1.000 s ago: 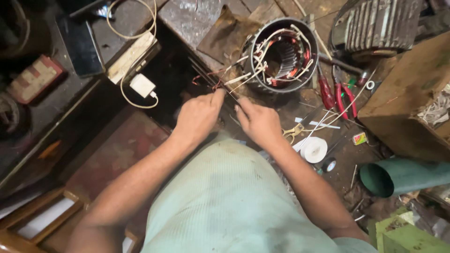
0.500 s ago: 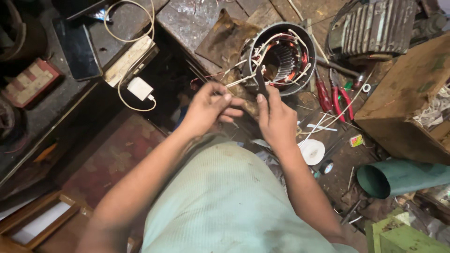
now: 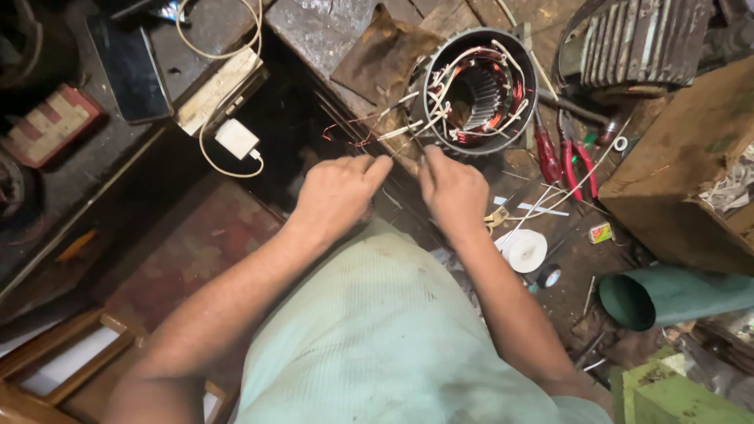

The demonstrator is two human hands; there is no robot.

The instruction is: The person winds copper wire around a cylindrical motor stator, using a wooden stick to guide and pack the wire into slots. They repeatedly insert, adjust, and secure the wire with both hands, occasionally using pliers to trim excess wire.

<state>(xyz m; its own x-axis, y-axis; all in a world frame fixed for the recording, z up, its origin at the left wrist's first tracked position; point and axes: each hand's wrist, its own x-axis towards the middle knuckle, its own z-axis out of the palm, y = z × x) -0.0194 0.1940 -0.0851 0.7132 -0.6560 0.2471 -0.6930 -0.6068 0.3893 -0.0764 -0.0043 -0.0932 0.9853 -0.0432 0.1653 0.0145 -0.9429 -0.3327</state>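
Our left hand (image 3: 339, 192) and right hand (image 3: 453, 188) have dropped back from the motor stator (image 3: 477, 92) — both pinched narrow on its white leads (image 3: 397, 129), now drawn toward the bench's near edge.

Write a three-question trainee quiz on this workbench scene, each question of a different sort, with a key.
1. True or false: the left hand and the right hand both work at the sleeved wire leads that trail out of the motor stator.
2. Which lies right of the stator? A) red-handled pliers B) white charger C) dark phone
3. Fill in: the round white roll of tape lies beside the person's ____ forearm.

Key: 1 true; 2 A; 3 right
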